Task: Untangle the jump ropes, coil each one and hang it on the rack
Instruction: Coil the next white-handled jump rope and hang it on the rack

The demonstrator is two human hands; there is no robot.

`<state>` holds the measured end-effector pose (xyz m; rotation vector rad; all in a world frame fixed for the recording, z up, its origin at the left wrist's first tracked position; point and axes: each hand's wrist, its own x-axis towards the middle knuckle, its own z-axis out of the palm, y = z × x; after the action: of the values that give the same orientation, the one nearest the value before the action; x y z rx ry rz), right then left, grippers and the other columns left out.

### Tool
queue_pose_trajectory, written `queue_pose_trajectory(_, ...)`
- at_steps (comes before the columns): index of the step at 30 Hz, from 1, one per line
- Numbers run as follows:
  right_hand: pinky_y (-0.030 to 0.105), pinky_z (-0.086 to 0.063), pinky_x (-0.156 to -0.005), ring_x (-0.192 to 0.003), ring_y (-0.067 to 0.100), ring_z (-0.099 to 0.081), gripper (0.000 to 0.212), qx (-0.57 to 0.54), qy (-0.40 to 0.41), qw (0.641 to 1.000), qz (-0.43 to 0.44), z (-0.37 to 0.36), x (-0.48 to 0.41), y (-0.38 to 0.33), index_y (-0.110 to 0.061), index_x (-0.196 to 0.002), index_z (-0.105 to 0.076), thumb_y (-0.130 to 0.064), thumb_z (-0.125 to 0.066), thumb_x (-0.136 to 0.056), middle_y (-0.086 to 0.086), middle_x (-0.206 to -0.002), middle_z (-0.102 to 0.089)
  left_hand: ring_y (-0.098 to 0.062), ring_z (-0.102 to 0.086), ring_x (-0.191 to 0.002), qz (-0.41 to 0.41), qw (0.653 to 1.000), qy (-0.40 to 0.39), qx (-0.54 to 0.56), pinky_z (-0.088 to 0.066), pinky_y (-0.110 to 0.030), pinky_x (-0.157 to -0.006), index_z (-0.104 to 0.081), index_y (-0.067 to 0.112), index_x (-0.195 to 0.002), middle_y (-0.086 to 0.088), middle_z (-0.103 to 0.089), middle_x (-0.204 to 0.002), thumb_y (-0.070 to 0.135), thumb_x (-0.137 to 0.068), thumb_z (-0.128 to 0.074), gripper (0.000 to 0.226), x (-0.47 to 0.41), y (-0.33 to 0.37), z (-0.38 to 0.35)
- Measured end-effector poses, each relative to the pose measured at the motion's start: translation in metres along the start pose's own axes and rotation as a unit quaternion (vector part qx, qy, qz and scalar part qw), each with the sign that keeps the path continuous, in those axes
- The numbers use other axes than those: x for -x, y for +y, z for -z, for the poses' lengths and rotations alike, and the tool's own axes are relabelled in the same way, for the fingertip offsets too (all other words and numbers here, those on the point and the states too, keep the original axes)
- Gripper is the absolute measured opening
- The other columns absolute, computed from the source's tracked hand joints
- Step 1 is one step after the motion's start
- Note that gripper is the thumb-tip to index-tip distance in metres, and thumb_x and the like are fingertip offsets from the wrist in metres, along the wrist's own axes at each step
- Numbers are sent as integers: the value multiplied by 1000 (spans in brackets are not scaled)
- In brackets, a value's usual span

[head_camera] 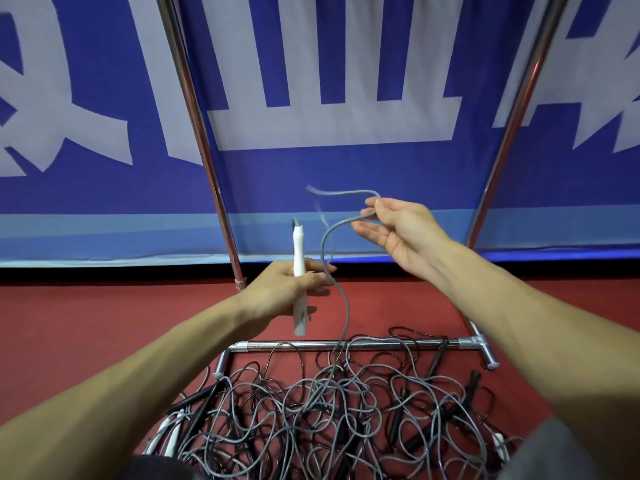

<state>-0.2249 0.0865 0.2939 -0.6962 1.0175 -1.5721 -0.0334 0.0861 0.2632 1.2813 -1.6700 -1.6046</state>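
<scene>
White handle [298, 244] was gripped upright by the left hand [287, 292]; a grey cord [323, 251] was pinched by the right hand [398, 230]. Tangled jump ropes [311, 410] were heaped on red flooring [86, 317] at the chrome rack [381, 342] base. Blue banner [311, 168] characters were cropped and unreadable.

A red floor [104, 323] carries the tangled jump ropes [329, 417]; the chrome rack [346, 345] base stands there too

No readable text on banner [311, 168]
</scene>
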Motion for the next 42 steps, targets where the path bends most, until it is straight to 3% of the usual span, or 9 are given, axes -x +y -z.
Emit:
queue_pose_trajectory(5,23,-55,-51,-51,18,-68,13,-42,39,998,-1,1,-3,1,2,-90,-54,-4,-47,-100,15,-82,-60,-23,-70,-101,-19,996,-82,-17,-51,-32,-88,-68,14,-97,-11,-73,-106,12,-95,-59,9,5,7,-10)
queue_pose_trajectory(12,27,-59,-54,-56,24,-69,24,55,95,993,-34,10,-3,6,1,-89,-52,-20,-51,-101,17,-86,-59,-25,-73,-80,-57,995,-19,78,-59,-38,-76,-60,8,-87,-19,-73,-96,10,-96,-56,11,7,17,-11)
queue_pose_trajectory(16,32,-60,-57,-65,27,-68,42,182,16,979,-94,5,6,11,-2,-95,-58,-37,-38,-104,15,-87,-65,-27,-72,-79,-96,980,78,153,-62,-35,-71,-61,4,-89,-21,-72,-91,9,-97,-55,11,5,31,3)
queue_pose_trajectory(19,32,-61,-64,-73,23,-69,21,278,-61,952,-110,-1,11,17,-6,-98,-59,-11,-40,-103,16,-97,-67,-23,-72,-78,-127,957,138,221,-60,-30,-66,-60,3,-90,-12,-73,-82,9,-97,-55,11,5,40,14)
queue_pose_trajectory(22,28,-56,-80,-90,18,-67,34,367,-155,910,-118,-8,14,23,-10,-104,-60,11,-36,-93,11,-104,-68,-20,-73,-77,-129,934,169,287,-60,-29,-67,-57,0,-97,-12,-72,-85,8,-97,-54,8,5,43,24)
queue_pose_trajectory(27,32,-48,-98,-112,13,-58,26,466,-265,833,-135,-16,23,38,-19,-113,-63,-3,-56,-94,5,-117,-63,-20,-73,-76,-105,892,166,408,-59,-27,-65,-55,0,-94,-16,-71,-90,7,-97,-53,8,7,45,36)
queue_pose_trajectory(35,27,-52,-91,-108,14,-58,47,543,-287,788,-52,-20,23,54,-21,-132,-46,-30,-66,-91,-2,-118,-55,-20,-74,-77,-106,881,131,443,-60,-28,-67,-58,0,-90,-15,-74,-83,7,-98,-53,12,14,48,36)
queue_pose_trajectory(39,28,-51,-76,-88,16,-58,8,538,-329,773,-71,-22,26,51,-12,-103,-61,-11,-54,-98,1,-95,-60,-22,-74,-84,-112,883,120,440,-60,-28,-70,-59,-2,-97,-17,-73,-93,9,-96,-55,11,11,46,35)
queue_pose_trajectory(42,28,-56,-67,-83,24,-63,12,529,-259,805,-78,-21,25,41,-11,-95,-57,-9,-47,-101,4,-86,-61,-23,-74,-89,-116,875,156,443,-61,-30,-73,-56,2,-100,-16,-72,-97,10,-98,-54,9,6,42,39)
